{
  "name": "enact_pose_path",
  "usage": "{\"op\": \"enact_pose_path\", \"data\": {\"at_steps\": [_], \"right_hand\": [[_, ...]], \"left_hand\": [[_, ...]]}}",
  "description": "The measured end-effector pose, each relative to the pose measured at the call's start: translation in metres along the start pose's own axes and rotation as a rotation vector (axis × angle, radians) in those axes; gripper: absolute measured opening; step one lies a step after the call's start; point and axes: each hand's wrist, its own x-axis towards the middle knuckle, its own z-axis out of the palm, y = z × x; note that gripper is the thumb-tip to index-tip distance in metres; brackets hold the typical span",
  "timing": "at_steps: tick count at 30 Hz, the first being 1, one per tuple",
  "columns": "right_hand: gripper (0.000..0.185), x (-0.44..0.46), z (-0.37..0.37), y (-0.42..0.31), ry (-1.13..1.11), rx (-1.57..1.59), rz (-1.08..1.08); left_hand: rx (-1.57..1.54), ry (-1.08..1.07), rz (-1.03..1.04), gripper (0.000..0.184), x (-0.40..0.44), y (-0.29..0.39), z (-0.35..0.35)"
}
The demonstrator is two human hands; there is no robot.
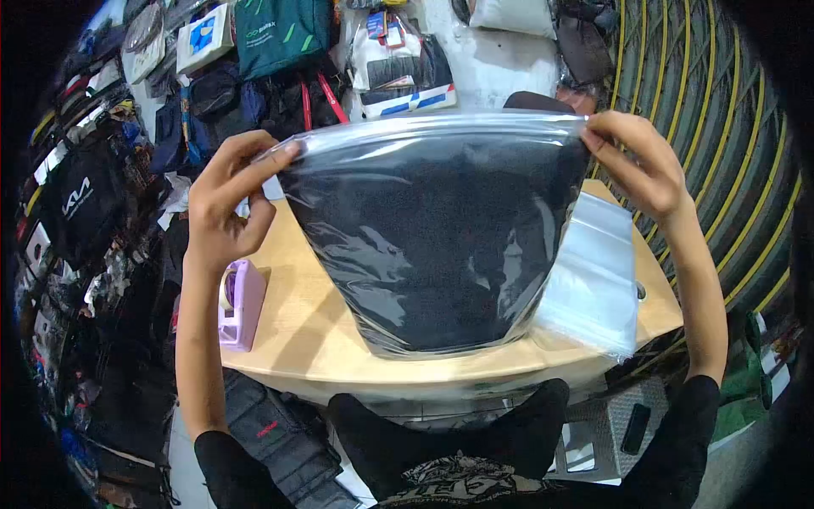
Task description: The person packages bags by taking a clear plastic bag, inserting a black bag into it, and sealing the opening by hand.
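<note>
A clear plastic bag (441, 125) with a dark, flat item (449, 229) inside stands up between my hands, its lower end at the table's near edge. My left hand (233, 191) pinches the bag's top left corner between thumb and fingers. At the top right corner my right hand (640, 161) pinches the same edge. The top edge is stretched taut between them. What kind of item is inside does not show; it looks like black cloth. Beside the bag, on the right, lies a stack of clear plastic bags (593, 271).
A purple tape dispenser (242, 305) stands at the left of the wooden table (297, 331). Bags hang and lie on the left, among them a green bag (282, 38). A yellow-striped shutter (704, 127) is on the right. Below sits a metal box (615, 424) with a phone-like dark object.
</note>
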Motion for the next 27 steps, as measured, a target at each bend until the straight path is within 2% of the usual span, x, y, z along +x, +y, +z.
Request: {"op": "enact_pose_path", "data": {"at_steps": [1,2,6,9,10,13,17,20,22,25,27], "right_hand": [[0.026,0.000,0.000,-0.001,-0.001,0.001,0.020],[0.027,0.001,0.001,-0.001,0.015,-0.007,0.010],[0.030,0.005,0.000,-0.002,0.068,-0.022,0.023],[0.032,0.002,0.002,-0.004,0.084,0.028,0.097],[0.033,0.002,0.003,-0.007,0.084,0.009,0.095],[0.034,-0.003,0.010,-0.012,0.120,-0.021,0.081],[0.027,-0.011,0.017,-0.026,0.153,0.065,0.197],[0.025,-0.011,0.020,-0.039,0.216,0.193,0.394],[0.025,-0.011,0.024,-0.046,0.252,0.253,0.417],[0.024,-0.016,0.029,-0.047,0.280,0.238,0.392],[0.025,-0.023,0.033,-0.046,0.277,0.210,0.376]], "left_hand": [[-0.017,-0.016,-0.047,0.059,0.000,0.003,0.000],[-0.004,0.028,0.002,0.049,0.003,0.004,0.002],[0.100,0.029,0.046,0.029,0.006,-0.001,0.004],[0.111,0.116,-0.051,0.034,-0.005,-0.008,0.014],[0.204,0.094,0.059,0.033,-0.007,-0.012,0.013],[0.318,0.075,0.219,0.029,-0.012,-0.010,0.011],[0.112,0.164,-0.078,0.028,-0.023,0.001,0.026],[-0.265,0.252,-0.314,0.019,-0.028,0.006,0.036],[-0.500,0.323,-0.447,0.015,-0.023,0.018,0.040],[-0.589,0.331,-0.591,0.010,-0.023,0.012,0.039],[-0.640,0.327,-0.563,0.014,-0.026,0.007,0.045]]}}
